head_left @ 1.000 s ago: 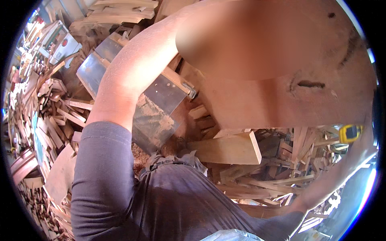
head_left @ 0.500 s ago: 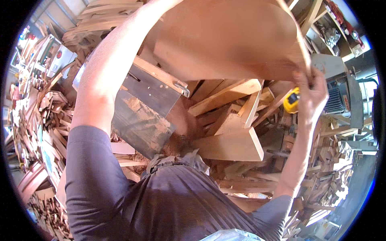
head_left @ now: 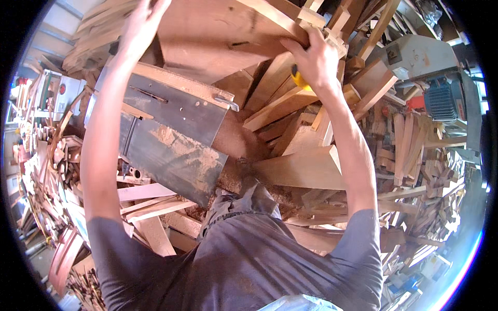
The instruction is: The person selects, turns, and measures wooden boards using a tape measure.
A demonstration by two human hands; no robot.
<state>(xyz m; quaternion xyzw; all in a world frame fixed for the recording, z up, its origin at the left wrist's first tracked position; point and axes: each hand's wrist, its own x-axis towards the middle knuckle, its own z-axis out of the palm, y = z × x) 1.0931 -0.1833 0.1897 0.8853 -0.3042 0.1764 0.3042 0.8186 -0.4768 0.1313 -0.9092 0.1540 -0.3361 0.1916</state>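
Note:
A wide reddish-brown wooden board (head_left: pixel 212 39) is held up at the top of the view, tilted, its pale edge facing up and right. My right hand (head_left: pixel 317 59) grips its right end, thumb on the face and fingers curled over the edge. Against the palm side of this hand shows a yellow and black tape measure (head_left: pixel 301 79), partly hidden, apparently held with the board. At the board's left side is my left hand (head_left: pixel 147 15), closed at its edge; the frame's top cuts off part of the fingers. Below the board lies a grey metal machine table (head_left: pixel 176 111) with sawdust.
Stacked timber offcuts (head_left: pixel 298 166) lie right of the machine table, and a wooden fence strip (head_left: pixel 181 83) runs along its far side. A grey machine with a blue motor (head_left: pixel 440 101) stands at far right. Scrap wood (head_left: pixel 52 171) heaps up on the left.
The board has moved left and away from me and turned, showing its edge. Both hands moved with it, the right one leftward with the tape measure. More of the machine table shows.

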